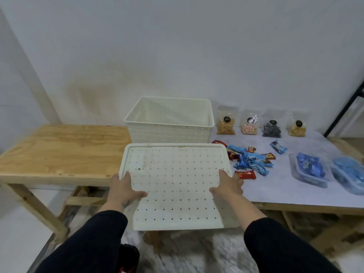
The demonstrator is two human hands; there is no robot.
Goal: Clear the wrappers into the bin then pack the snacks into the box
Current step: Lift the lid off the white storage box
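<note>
A white perforated lid (175, 174) is held flat in front of me, over the table's front edge. My left hand (123, 189) grips its left side and my right hand (228, 187) grips its right side. Behind it stands the open white box (171, 131), with nothing visible inside. To the right lies a heap of blue and red wrapped snacks (250, 160). One blue bar (278, 147) lies apart from the heap. Several clear snack bags (261, 125) stand in a row by the wall.
A bare wooden table (59, 152) stretches to the left. A white sheet (275, 186) covers the right side of the table. Two clear tubs with blue contents (309, 172) sit at the far right. A black stand (346, 107) leans at the right edge.
</note>
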